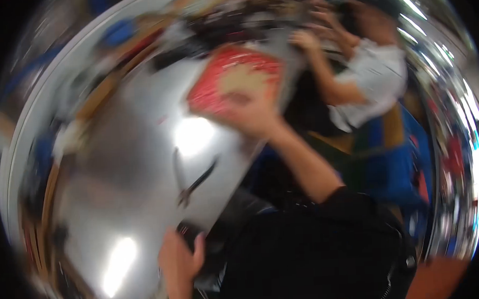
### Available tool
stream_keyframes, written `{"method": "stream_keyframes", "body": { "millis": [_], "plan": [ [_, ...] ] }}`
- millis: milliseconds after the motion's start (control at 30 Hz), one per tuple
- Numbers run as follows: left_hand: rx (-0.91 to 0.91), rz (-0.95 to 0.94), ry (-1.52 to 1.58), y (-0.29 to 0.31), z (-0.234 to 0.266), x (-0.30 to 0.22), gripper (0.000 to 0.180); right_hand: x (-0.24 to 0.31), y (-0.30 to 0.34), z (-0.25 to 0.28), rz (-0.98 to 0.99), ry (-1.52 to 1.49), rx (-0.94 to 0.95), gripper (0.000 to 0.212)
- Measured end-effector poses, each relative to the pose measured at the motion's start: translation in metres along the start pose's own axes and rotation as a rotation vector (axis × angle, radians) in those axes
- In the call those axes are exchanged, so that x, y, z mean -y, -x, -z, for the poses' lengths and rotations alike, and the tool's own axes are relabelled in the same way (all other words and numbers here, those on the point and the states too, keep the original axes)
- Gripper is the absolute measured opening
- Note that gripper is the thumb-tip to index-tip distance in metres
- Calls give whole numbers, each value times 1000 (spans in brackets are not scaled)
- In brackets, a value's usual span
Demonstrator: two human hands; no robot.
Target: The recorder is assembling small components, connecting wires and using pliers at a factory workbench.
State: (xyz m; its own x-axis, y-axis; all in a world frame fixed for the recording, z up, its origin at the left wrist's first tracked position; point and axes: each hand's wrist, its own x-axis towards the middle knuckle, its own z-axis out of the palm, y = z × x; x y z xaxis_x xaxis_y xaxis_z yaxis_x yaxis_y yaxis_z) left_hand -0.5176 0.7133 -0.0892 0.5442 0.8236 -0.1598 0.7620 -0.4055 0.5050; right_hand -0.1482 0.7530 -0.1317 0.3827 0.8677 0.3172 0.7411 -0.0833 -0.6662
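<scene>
The whole view is smeared by motion. My left hand (179, 259) is at the near edge of the metal table (117, 171), closed round a small black object (188, 233) whose kind I cannot make out. Stretched far forward, my right hand (251, 116) is over the near side of a shallow tray (208, 117). Many small red and pink pieces (207, 95) lie in that tray, round a bare tan patch. Blur hides the right fingertips and whether they hold a piece. Between my hands lies a pair of pliers (184, 196), its handles spread and pointing away from me.
A co-worker in a white shirt (378, 76) sits at the far right, hands raised over the table's far end. Blurred dark items (234, 19) crowd that end. A wooden strip (95, 97) runs along the left side, with a blue item (118, 32) beyond.
</scene>
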Motion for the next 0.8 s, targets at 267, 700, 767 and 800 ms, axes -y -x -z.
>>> {"method": "stream_keyframes", "body": {
  "millis": [267,700,767,800],
  "plan": [
    [15,-133,-218,113,-61,-135,51,67,246,160,-426,-883,172,19],
    [-32,-164,-223,165,-68,-203,57,96,292,215,-304,-909,398,26],
    [-24,-159,-221,162,-70,-211,57,95,292,216,-303,-911,391,26],
    [-18,-158,-220,160,-69,-213,58,94,292,214,-301,-913,379,25]
  ]
}}
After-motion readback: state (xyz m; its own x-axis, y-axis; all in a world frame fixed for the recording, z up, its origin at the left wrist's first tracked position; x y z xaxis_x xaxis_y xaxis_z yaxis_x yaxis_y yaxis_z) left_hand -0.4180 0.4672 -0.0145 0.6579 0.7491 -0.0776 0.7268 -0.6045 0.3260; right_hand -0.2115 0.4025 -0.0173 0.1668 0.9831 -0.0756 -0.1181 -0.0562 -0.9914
